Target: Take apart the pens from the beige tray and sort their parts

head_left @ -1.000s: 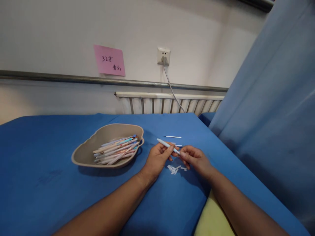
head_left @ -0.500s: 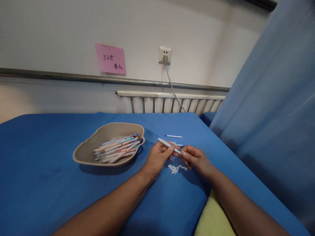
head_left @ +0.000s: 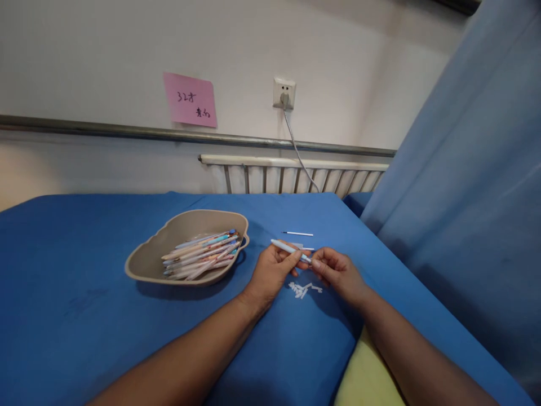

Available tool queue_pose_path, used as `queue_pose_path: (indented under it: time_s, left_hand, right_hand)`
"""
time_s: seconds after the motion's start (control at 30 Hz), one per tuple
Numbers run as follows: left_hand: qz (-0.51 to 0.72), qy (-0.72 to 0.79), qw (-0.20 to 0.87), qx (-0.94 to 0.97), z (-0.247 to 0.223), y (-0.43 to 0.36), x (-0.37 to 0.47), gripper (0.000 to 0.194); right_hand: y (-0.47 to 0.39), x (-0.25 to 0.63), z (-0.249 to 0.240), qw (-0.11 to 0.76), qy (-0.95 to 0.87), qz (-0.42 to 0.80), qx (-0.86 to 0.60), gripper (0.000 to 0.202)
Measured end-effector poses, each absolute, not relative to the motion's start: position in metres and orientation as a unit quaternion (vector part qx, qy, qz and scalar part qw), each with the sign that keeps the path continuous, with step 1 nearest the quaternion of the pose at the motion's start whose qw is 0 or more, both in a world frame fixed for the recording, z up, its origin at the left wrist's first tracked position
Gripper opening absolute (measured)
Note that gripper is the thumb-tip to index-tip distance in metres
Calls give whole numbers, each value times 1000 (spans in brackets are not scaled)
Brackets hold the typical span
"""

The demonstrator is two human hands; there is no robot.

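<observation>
The left hand [head_left: 267,273] grips a pen [head_left: 283,246] over blue cloth [head_left: 287,349] near white bits [head_left: 301,290] while the right hand [head_left: 339,274] pinches its end; a steady hold and straight, light pressure should serve best.

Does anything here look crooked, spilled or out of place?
The pink note hangs slightly askew on the wall, and a dark smudge marks the blue cloth left of the beige basin; I can't tell what caused it. Small white pieces lie loosely scattered near the left hand. Nothing looks plainly broken.
</observation>
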State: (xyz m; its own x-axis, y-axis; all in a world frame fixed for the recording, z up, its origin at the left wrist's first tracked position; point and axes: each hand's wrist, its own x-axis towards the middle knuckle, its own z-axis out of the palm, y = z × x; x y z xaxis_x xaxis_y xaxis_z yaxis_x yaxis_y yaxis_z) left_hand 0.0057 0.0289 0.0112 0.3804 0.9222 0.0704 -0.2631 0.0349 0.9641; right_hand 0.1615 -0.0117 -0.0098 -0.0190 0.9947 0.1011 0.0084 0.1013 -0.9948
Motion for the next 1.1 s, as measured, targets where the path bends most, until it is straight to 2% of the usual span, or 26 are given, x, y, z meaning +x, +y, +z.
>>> queue_pose_path:
  time_s: [0.13,0.67,0.97,1.1]
  left_hand:
    - [452,320,648,523,10,30,6,33]
    - [451,327,661,503,6,30,8,33]
    - [430,314,666,522,12,30,3,33]
    - [423,304,669,530,13,30,2,33]
  right_hand:
    - [-13,163,-11,512,-550,458,-475,33]
    - [-16,161,-10,489,-646,241,-534,16]
    - [-15,157,-6,530,-554,433,-475,28]
    - [-16,157,-2,522,-504,518,-452,34]
